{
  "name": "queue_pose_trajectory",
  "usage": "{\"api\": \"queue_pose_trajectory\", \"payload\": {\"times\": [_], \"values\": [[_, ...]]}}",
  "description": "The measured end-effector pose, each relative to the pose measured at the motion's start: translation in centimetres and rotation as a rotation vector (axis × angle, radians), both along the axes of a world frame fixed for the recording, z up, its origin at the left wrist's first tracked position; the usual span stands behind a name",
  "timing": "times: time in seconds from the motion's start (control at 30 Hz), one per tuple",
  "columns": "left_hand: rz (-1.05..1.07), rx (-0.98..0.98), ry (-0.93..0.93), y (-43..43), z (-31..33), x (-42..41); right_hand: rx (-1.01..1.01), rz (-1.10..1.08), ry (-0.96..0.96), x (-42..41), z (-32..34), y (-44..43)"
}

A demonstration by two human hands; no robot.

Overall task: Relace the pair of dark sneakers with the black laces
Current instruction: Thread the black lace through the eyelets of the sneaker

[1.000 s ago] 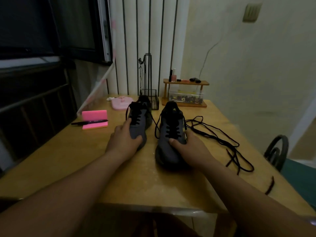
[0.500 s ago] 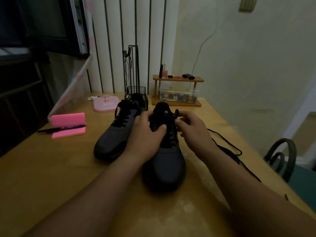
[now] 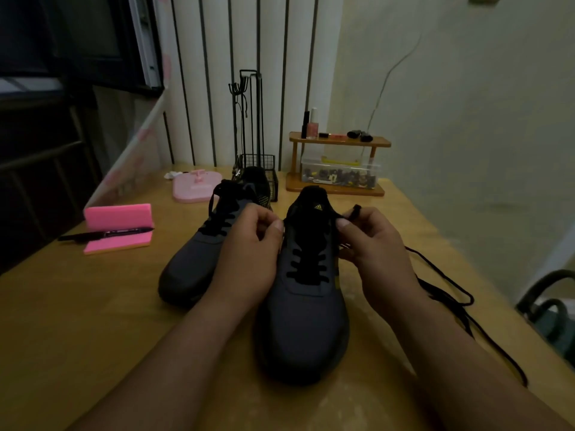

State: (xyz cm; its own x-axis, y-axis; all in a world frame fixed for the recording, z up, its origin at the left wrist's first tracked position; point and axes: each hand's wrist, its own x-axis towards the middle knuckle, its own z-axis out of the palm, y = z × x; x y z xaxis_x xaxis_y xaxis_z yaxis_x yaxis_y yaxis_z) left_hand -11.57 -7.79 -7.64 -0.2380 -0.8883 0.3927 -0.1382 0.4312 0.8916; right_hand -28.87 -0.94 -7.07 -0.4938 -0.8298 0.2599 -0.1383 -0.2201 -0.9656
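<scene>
Sneaker (image 3: 303,309), L hand (image 3: 249,253) gripping its collar, R hand (image 3: 376,247) pinching lace (image 3: 354,211) — clear box (image 3: 340,175) w/ small bits

The scene is dim with a yellowish cast. Faint pale glare patches sit on the light wooden tabletop (image 3: 77,321) near its front edge. The dark grey fabric sneakers (image 3: 301,321) and their black laces (image 3: 308,269) merge into shadow. The dark window (image 3: 46,32) is almost black. Wide-angle distortion bows lines at the edges, and fine detail is soft throughout.
</scene>
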Motion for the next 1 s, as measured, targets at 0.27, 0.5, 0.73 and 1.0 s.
{"api": "queue_pose_trajectory", "payload": {"times": [0.27, 0.5, 0.73, 1.0], "values": [[0.205, -0.416, -0.156, 1.7, 1.0, -0.1, -0.054, -0.152, 0.433, 0.5, 0.2, 0.7], [0.045, -0.352, -0.266, 0.7, 1.8, -1.3, -0.103, -0.178, 0.518, 0.7, 0.4, 0.9], [-0.048, -0.321, -0.275, -0.2, 1.5, -1.3, -0.057, -0.056, 0.544, 0.4, 0.1, 0.8], [-0.055, -0.384, -0.299, -0.4, 2.0, -0.3, -0.095, 0.001, 0.414, 0.6, 0.7, 0.4]]}}
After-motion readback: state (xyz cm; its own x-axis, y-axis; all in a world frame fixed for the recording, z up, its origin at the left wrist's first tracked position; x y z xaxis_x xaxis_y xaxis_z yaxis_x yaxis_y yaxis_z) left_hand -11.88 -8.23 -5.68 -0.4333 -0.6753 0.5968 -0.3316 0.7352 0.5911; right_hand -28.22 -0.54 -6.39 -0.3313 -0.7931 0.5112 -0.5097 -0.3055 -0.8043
